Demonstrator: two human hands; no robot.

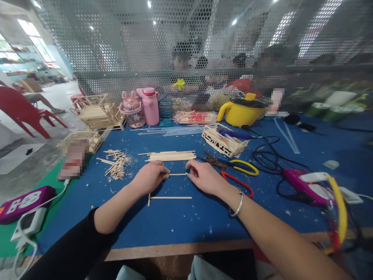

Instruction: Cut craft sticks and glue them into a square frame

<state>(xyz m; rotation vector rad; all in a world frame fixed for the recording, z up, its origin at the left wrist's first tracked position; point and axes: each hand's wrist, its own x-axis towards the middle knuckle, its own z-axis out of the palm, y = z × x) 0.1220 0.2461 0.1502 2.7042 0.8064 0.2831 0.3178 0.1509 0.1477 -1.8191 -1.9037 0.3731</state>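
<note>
A thin wooden stick lies level between my two hands. My left hand pinches its left end, and my right hand has its fingers closed at the right end. Closer to me, another wooden stick meets a short upright piece, partly hidden by my left hand. Just beyond my hands lies a row of loose sticks. Short cut stick pieces are heaped to the left. Beside my right hand rest pliers with yellow and red handles.
A small stick-built frame stands behind the pliers, with a glue gun by it. Farther back are a yellow pot, a pink bottle and a larger stick model. Purple power strips and cables lie right and left.
</note>
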